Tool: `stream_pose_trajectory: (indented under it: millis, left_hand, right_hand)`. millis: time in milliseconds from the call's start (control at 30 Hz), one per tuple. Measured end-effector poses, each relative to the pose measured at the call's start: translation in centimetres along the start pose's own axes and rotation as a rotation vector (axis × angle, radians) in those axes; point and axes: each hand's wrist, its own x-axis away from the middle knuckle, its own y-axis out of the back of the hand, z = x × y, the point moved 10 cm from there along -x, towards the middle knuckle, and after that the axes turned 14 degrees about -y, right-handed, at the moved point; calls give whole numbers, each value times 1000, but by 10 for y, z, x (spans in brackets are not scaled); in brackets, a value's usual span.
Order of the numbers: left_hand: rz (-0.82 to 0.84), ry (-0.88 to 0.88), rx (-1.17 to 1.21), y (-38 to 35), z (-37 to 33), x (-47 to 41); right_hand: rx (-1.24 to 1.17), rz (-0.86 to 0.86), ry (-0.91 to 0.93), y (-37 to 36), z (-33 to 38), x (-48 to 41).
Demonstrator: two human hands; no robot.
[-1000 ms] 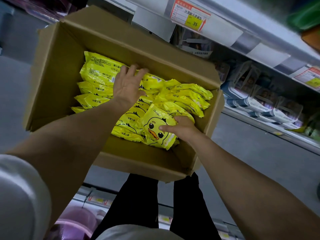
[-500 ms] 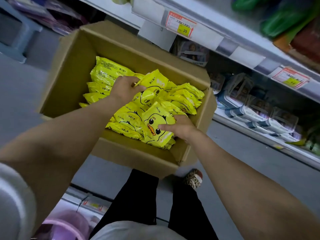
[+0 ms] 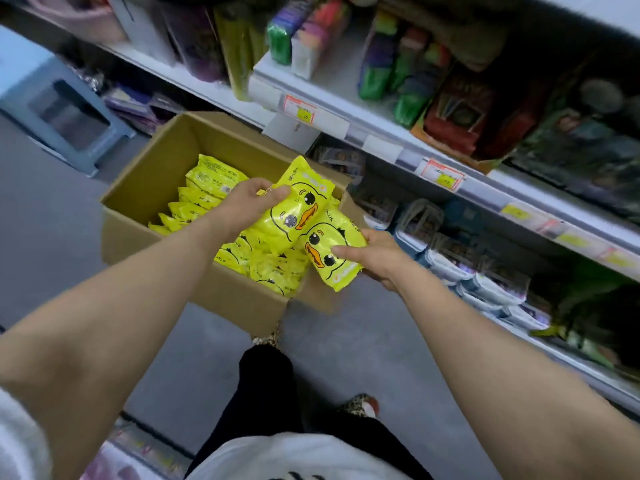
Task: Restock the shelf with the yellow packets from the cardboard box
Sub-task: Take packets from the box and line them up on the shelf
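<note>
An open cardboard box [image 3: 145,188] stands on the floor with several yellow duck-face packets [image 3: 207,188] inside. My left hand [image 3: 247,199] grips one yellow packet [image 3: 298,202] by its upper left edge, lifted above the box. My right hand [image 3: 375,254] holds a second yellow packet [image 3: 329,258] from its right side, just over the box's right rim. The two lifted packets overlap. The white shelf [image 3: 381,123] runs diagonally at the right, behind the box.
The upper shelf carries green and coloured packs [image 3: 384,64] and price tags [image 3: 301,109]. The lower shelf holds several white and blue packs [image 3: 485,271]. A blue stool [image 3: 59,112] stands at the left. My legs and patterned shoes [image 3: 360,403] are on the grey floor below.
Both hands have lifted out of the box, each with a yellow packet, rising and shifting right. The view has tilted up, showing more of the shelves.
</note>
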Motion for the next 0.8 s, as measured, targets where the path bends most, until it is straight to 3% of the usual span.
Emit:
stream_pose_trajectory:
  millis: [100, 233, 800]
  left_hand:
    - [128, 14, 41, -43, -37, 30]
    - [245, -113, 13, -89, -94, 59]
    - [243, -380, -163, -158, -264, 61]
  right_hand:
    - [-2, -27, 66, 36, -3, 38]
    - [11, -117, 147, 89, -11, 85]
    - [-171, -311, 325, 240, -23, 194]
